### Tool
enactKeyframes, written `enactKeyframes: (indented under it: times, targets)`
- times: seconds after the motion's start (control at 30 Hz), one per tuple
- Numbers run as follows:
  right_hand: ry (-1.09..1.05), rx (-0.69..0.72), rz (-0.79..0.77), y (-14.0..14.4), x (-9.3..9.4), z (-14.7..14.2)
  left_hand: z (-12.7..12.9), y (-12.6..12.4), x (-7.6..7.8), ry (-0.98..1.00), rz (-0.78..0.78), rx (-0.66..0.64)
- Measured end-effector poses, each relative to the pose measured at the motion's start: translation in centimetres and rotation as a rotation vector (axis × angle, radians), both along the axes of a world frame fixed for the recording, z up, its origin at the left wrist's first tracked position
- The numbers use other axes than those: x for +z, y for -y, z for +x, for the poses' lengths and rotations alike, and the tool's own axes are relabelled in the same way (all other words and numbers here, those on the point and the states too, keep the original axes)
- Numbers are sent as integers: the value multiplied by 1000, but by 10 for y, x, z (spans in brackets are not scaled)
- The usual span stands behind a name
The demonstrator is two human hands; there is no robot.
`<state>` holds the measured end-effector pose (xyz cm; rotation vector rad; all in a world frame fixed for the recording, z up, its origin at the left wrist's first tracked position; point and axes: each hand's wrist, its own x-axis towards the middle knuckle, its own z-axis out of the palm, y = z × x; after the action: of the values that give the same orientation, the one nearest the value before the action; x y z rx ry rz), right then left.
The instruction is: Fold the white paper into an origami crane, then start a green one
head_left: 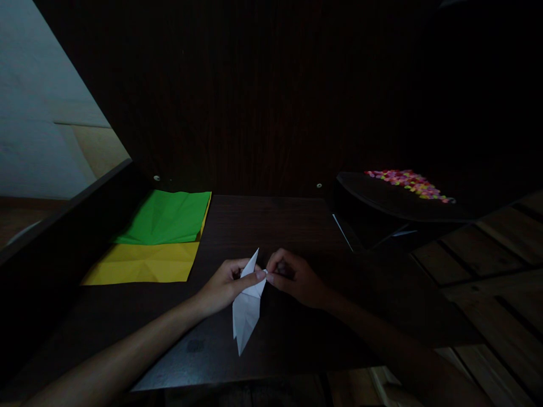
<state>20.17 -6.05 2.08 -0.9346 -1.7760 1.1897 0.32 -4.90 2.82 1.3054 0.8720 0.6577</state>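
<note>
The left hand (224,287) and right hand (300,278) pinch creased white paper (246,314) folded into sharp points.

Room, seemingly, between green paper (169,217) and dark object (373,195); panel (254,113) blocks beyond

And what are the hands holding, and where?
Folded white paper: the left hand pinches its upper part, the right hand a small tip at its right edge.
</note>
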Motion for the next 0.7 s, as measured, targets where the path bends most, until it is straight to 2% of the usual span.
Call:
enactKeyframes:
  times: [0.13, 0.37, 0.57, 0.7]
  targets:
    - [-29, -4, -61, 3, 1, -3, -1, 0, 2, 1, 10, 38]
    - [-67, -73, 30, 7, 1, -6, -3, 0, 0, 48, -13, 131]
    - [-27, -25, 65, 9, -1, -6, -4, -2, 1, -26, 51, 63]
    - [2, -8, 62, 11, 2, -6, -3, -2, 2, -24, 38, 17]
